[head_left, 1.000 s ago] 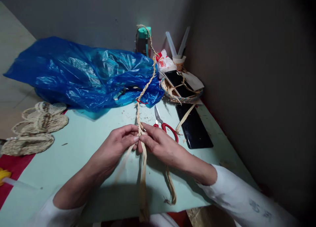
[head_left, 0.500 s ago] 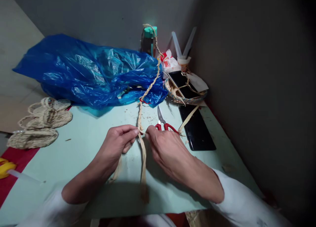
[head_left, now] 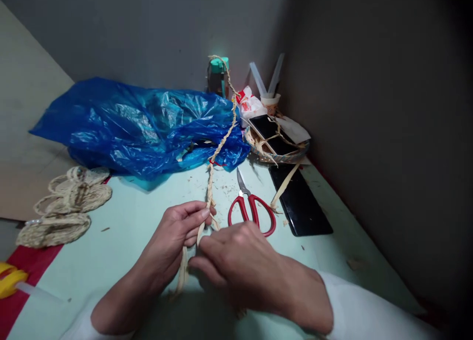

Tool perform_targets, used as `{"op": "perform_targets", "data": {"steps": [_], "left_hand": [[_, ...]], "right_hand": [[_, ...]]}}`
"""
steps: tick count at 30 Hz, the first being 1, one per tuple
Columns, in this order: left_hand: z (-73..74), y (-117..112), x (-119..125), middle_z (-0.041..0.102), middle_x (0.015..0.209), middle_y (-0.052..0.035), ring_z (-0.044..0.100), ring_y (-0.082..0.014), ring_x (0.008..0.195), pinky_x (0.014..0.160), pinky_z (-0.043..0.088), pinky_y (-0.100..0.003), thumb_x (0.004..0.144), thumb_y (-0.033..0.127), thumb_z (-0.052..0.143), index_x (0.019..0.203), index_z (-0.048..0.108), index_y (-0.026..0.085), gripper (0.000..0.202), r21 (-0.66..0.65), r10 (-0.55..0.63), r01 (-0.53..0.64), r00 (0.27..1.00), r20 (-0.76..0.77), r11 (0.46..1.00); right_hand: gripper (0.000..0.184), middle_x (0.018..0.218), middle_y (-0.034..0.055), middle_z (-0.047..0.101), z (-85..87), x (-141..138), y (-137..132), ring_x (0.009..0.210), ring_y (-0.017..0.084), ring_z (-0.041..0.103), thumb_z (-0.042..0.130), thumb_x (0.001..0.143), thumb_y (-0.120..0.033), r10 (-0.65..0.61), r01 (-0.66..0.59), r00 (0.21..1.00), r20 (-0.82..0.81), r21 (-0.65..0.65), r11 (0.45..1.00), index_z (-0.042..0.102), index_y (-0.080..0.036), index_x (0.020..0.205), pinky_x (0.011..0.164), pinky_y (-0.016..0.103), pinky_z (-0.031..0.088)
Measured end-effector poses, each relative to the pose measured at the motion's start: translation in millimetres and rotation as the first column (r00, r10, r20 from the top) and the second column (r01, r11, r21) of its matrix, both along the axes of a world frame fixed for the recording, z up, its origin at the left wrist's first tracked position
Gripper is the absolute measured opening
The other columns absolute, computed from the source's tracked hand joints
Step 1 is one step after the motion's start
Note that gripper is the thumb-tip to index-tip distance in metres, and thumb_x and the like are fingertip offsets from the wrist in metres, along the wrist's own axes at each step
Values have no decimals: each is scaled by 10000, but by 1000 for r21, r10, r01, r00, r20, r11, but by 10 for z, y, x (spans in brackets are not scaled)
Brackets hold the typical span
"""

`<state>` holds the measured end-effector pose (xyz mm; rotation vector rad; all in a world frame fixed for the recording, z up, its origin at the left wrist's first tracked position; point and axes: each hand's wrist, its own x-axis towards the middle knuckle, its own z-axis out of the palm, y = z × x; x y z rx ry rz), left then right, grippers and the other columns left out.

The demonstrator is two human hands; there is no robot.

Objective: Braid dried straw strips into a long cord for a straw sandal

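A braided straw cord (head_left: 220, 145) runs from a green-capped bottle (head_left: 217, 77) at the back down to my hands. My left hand (head_left: 173, 236) pinches the near end of the braid between thumb and fingers. My right hand (head_left: 236, 263) sits just below and right of it, fingers curled around the loose straw strips (head_left: 182, 273) that hang toward the table's near edge. Red-handled scissors (head_left: 251, 207) lie just beyond my right hand, blades pointing away.
A crumpled blue plastic bag (head_left: 136, 125) fills the back left. Coiled straw pieces (head_left: 62, 207) lie at the left. A shallow basket (head_left: 277, 145) holding a phone, a black tablet (head_left: 299, 199) and a cup with sticks (head_left: 268, 86) crowd the right corner by the wall.
My right hand has dropped from the braid point toward me and now covers the loose strips. The left hand keeps its pinch. The camera has tilted down slightly.
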<state>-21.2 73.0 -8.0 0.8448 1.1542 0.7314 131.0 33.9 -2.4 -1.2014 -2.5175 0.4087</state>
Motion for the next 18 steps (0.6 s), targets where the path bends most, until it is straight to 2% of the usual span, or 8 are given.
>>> {"op": "perform_targets", "data": {"steps": [1, 3, 6, 8, 10, 15, 18], "left_hand": [[8, 14, -16, 538, 660, 13, 243, -5, 445, 399, 148, -152, 722, 238, 738, 770, 654, 110, 161, -16, 1, -1, 1000, 31, 1000], [29, 40, -44, 458, 628, 42, 198, 5, 444, 387, 132, -128, 725, 209, 738, 771, 640, 100, 153, -54, -3, 9, 994, 112, 998], [64, 70, -76, 349, 602, 75, 127, 9, 446, 369, 135, -103, 738, 163, 721, 777, 634, 86, 123, -137, -1, 33, 973, 229, 990], [82, 81, -93, 319, 605, 79, 130, 10, 439, 363, 174, -87, 747, 126, 698, 796, 631, 89, 91, -191, 32, 25, 958, 286, 981], [89, 84, -111, 346, 622, 64, 180, 10, 424, 360, 229, -80, 760, 91, 663, 812, 627, 105, 64, -229, 74, 0, 947, 313, 973], [90, 86, -137, 454, 664, 9, 398, -42, 444, 402, 416, -127, 783, 52, 582, 816, 613, 155, 112, -283, 191, -119, 952, 241, 952], [113, 102, -122, 448, 661, 2, 436, -60, 468, 416, 444, -146, 780, 31, 542, 790, 606, 152, 136, -325, 240, -155, 940, 242, 933]], "right_hand": [[313, 679, 4, 633, 40, 40, 43, 591, 136, 560, 378, 970, -366, -61, 60, 997, -47, -14, 998, 564, -196, 785, 518, 296, 238], [331, 695, 24, 627, 95, 142, 141, 615, 138, 551, 336, 985, -324, -233, 234, 971, -44, 20, 972, 567, -192, 787, 552, 294, 264], [199, 792, 95, 627, 81, 293, 269, 712, 212, 564, 422, 942, -255, -457, 434, 871, 183, 151, 888, 579, -161, 865, 559, 316, 272], [146, 829, 133, 615, 30, 350, 306, 726, 253, 564, 470, 909, -234, -488, 446, 808, 329, 200, 872, 580, -141, 890, 550, 332, 280], [123, 823, 136, 599, -16, 369, 298, 698, 259, 560, 494, 886, -225, -475, 426, 785, 397, 212, 880, 576, -136, 905, 540, 339, 290], [163, 800, 132, 562, -31, 348, 211, 670, 246, 542, 565, 803, -239, -464, 396, 786, 409, 244, 885, 569, -141, 933, 510, 324, 295], [255, 777, 133, 545, -39, 334, 196, 603, 214, 515, 605, 714, -204, -451, 401, 786, 422, 207, 892, 574, -126, 955, 459, 301, 243]]}}
